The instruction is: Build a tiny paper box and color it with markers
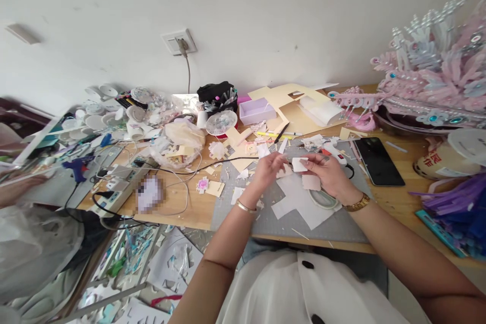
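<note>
My right hand [327, 174] is closed on a small white piece of card [299, 164], pinched between thumb and fingers above the grey cutting mat [243, 220]. Just left of that piece is my left hand [270, 171]. Its fingers are bent together, and whatever they hold is too small to make out. Beneath my right hand is another pale card piece [311, 182]. A large white cut-out sheet [299, 205] lies on the mat under both hands, with paper scraps around it. Close by are a black pen [281, 132] and a yellow pen [271, 134].
A black tablet [379, 161] and a drink cup [440, 159] are on the right, below a pink beaded headdress [448, 76]. Behind the mat stands a lilac box [258, 111]. Leftward are a power strip [119, 187], cables, a purple glue gun [78, 167] and a co-worker's hand [23, 187].
</note>
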Demonstrator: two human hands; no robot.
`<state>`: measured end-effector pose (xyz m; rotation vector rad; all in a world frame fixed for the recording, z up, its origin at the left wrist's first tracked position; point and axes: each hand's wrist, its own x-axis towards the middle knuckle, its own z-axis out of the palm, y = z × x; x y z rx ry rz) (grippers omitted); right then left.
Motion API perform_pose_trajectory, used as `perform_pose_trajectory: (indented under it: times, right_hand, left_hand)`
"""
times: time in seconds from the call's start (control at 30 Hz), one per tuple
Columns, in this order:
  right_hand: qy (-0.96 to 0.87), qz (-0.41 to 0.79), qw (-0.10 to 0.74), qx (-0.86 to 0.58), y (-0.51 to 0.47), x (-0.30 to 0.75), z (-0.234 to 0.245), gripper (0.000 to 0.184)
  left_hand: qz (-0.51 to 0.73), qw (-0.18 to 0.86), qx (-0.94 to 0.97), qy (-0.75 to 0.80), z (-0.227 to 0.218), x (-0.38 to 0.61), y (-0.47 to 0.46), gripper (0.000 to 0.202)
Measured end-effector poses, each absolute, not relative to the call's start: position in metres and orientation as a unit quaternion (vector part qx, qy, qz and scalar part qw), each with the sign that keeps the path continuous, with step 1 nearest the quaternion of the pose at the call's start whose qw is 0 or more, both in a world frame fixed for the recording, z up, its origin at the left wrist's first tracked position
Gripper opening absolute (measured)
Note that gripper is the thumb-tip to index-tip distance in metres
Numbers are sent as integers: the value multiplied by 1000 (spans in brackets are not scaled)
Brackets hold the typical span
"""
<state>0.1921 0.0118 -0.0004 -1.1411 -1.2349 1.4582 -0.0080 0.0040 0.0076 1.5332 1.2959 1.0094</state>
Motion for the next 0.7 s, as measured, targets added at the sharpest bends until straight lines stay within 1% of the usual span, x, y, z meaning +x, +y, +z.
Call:
perform_pose_trajectory:
  times: [0.03, 0.1, 0.13, 0.17, 0.23, 0.3, 0.4, 0.47, 0.53, 0.63, 0.7]
  right_hand:
    - [-523, 551, 450, -470, 13, 194, -1, 40]
    - [-585, 463, 457, -484, 14, 197, -2, 29]
    - [-614, 420, 458, -487, 14, 199, -2, 24]
    - [-639, 383, 456, -487, 14, 199, -1, 20]
    - [-678, 326, 453, -478, 13, 199, -1, 17]
    - [-715, 275, 449, -459, 13, 197, -2, 16]
    - [-761, 196, 451, -423, 10, 191, -1, 18]
    - [-781, 148, 458, -398, 7, 189, 1, 19]
    - [-797, 108, 462, -373, 3, 188, 5, 20]
    - [-811, 62, 464, -352, -3, 189, 9, 21]
    - [-811, 46, 466, -349, -5, 189, 9, 20]
  left_hand:
    - [396, 402, 619, 546, 9, -15, 6, 37]
    - [337, 314, 648, 607, 10, -26, 9, 18]
    - [301, 284, 661, 626, 10, -29, 8, 19]
    - [268, 262, 671, 639, 9, -31, 8, 25]
    - [223, 246, 685, 648, 6, -29, 5, 35]
    - [211, 249, 687, 649, 4, -24, 4, 36]
    - [248, 268, 671, 646, 2, -19, 4, 30]
    - [298, 312, 637, 638, 2, -17, 4, 26]
    - [364, 401, 569, 619, 2, -15, 3, 27]
    - [453, 568, 424, 540, 5, -8, -3, 37]
    - [487, 644, 350, 475, 9, -2, -8, 45]
